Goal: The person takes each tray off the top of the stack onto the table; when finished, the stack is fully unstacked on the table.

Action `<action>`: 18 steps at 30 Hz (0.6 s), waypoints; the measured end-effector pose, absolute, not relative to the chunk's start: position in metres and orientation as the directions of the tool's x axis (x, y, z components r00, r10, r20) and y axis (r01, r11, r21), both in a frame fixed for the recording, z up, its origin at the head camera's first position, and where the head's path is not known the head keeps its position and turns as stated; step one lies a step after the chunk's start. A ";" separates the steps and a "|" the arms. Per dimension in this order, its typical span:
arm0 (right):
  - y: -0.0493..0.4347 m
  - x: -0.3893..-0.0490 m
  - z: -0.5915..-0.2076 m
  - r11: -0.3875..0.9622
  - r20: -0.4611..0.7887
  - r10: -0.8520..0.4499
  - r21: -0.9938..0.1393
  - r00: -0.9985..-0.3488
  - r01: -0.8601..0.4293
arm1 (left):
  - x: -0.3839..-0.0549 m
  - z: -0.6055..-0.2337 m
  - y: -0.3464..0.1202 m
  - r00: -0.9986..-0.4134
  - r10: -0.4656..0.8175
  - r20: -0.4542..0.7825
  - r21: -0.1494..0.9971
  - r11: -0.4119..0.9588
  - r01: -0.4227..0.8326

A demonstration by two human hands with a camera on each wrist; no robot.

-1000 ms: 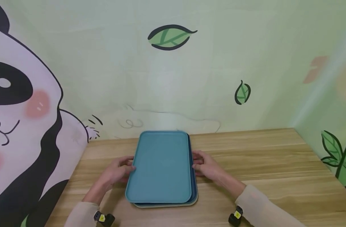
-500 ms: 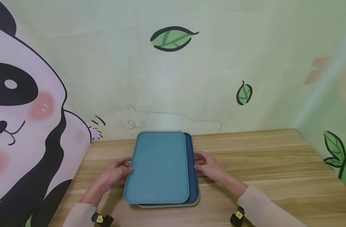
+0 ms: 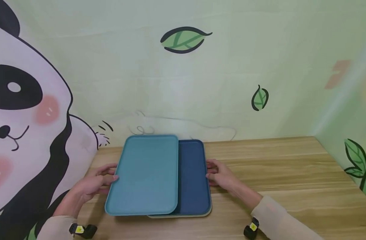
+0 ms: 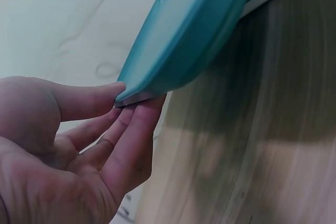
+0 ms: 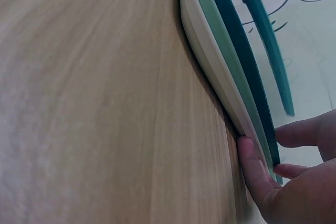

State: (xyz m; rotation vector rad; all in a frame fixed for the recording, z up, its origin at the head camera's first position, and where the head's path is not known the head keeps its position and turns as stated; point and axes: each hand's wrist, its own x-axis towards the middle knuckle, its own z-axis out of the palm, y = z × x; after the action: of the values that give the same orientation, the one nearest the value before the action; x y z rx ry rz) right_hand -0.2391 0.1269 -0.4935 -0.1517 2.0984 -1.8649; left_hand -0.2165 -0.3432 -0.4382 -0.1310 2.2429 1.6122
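At near left, the left hand pinches the light-blue tray partly over the tray stack, whose right edge the right hand grips, thumb uppermost. The right wrist view shows a pale-green tray the head view hides.

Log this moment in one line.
left hand: pinches light-blue tray, raised | right hand: holds tray stack | stack top: dark-blue tray | below: green tray, cream tray

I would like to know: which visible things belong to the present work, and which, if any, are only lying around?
Apparently in the work:
light blue tray
dark blue tray
pale green tray
cream tray, lowest

Only surroundings:
wooden table
printed wall
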 end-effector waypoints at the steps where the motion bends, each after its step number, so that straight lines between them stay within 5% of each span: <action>1: 0.127 -0.240 -0.494 0.139 -0.172 -0.288 -0.981 -0.942 0.137 | -0.216 -0.437 -0.349 -0.923 0.140 -0.358 0.894 0.337 -0.295; 18: 0.121 -0.241 -0.491 0.163 -0.159 -0.241 -0.979 -0.957 0.122 | -0.213 -0.434 -0.411 -0.905 0.091 -0.416 0.862 0.356 -0.360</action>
State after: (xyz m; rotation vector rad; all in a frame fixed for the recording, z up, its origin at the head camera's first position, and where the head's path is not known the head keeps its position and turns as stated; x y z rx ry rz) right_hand -0.2409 0.1215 -0.4912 -0.1146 2.1648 -1.8656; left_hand -0.2126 -0.4111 -0.4344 -0.2355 2.2310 1.5677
